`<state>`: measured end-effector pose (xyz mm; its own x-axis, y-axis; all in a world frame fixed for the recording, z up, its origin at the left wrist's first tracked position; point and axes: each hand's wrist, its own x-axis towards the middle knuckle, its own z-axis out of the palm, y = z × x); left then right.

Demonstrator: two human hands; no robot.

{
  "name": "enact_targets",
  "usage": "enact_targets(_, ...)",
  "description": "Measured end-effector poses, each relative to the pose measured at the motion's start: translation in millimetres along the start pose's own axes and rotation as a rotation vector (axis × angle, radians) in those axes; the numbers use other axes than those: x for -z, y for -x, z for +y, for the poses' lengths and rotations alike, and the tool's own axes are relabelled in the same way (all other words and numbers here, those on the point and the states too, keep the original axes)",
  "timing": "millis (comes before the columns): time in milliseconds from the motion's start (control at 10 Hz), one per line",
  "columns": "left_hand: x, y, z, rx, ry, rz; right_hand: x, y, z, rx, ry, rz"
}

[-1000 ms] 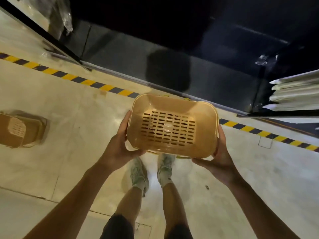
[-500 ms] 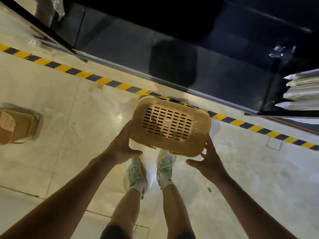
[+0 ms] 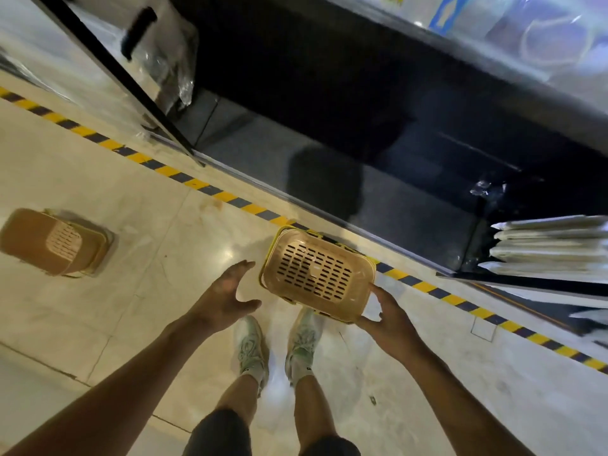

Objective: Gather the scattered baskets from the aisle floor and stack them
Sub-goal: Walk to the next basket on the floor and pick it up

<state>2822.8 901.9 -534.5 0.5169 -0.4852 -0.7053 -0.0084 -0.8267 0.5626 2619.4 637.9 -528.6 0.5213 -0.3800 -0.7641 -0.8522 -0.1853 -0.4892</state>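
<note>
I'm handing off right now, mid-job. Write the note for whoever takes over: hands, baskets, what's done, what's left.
Left hand: open, off the basket, empty.
Right hand: fingers on the near corner of the held basket, which sits low over the floor by the striped floor tape; whether it has landed is unclear.
Second basket: lies overturned on the floor at far left.
Done: nothing stacked.
Left: bring the two baskets together and stack them.

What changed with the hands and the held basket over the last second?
The left hand let go and now hangs open beside the basket, which went down and away toward the striped floor tape. The right hand keeps hold of its near corner. The other basket stays on the floor at left.
</note>
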Motion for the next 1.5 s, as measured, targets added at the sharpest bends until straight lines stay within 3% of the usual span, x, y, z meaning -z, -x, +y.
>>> enact_targets(200,75.9,112.5,51.8,-0.046,-0.162,0.141,51.0,78.6,-99.5,0.177,0.322,-0.072)
enact_targets(400,123.5,216.0,14.3,0.019,-0.344,0.275,42.6,128.3,-198.5,0.501,0.577,-0.146)
enact_targets(600,150.1,322.4,-74.4,0.235,-0.284,0.492,-31.0,157.3,-283.5,0.771,0.79,-0.245)
enact_targets(900,157.4,463.6,-214.2,0.525,-0.043,0.708,-208.6,223.7,-402.5,1.032,1.033,-0.407)
enact_targets(1200,180.2,509.1,-297.2,0.565,0.046,0.733,-333.5,253.3,-457.3,1.036,1.145,-0.495)
enact_targets(1500,294.9,467.3,-357.9,0.531,-0.053,0.651,-410.9,200.5,-541.3,0.935,1.134,-0.483)
